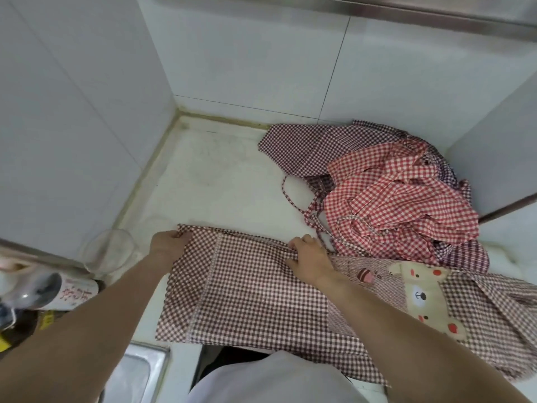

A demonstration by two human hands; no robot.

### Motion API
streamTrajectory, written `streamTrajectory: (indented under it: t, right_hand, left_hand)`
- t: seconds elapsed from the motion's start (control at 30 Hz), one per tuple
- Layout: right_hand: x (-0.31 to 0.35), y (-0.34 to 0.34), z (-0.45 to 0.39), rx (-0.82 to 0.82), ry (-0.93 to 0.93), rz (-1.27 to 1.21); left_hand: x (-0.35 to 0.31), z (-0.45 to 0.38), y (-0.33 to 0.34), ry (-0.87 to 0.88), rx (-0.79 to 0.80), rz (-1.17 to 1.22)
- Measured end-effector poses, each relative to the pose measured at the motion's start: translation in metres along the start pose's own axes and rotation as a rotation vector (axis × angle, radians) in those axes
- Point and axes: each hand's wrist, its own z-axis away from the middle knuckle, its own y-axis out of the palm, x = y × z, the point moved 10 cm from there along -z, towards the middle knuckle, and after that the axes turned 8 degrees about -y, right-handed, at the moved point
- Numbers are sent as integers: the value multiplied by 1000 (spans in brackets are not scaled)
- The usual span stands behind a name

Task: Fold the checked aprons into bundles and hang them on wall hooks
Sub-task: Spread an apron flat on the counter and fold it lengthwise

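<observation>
The apron lies flat on the counter before me; a heap of aprons sits behind to the right.

This is a kitchen corner, likely in a home. White wall tiles meet a white tabletop along a stained sealant seam. A steel sink sits at the near edge, with a clear glass jar and a labelled bottle beside it.
</observation>
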Motion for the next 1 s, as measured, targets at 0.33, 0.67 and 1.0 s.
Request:
streamTrajectory:
  t: [0.33, 0.67, 1.0]
  right_hand:
    - [71, -7, -24, 23, -165, -290]
    - [130, -45, -31, -167, -346, -474]
    - [147, -53, -29, -17, -440, -500]
  left_hand:
    - [-65, 47, 9, 275, 39, 10]
    - [-94, 80, 19, 397, 159, 59]
    - [-103, 89, 15, 410, 213, 20]
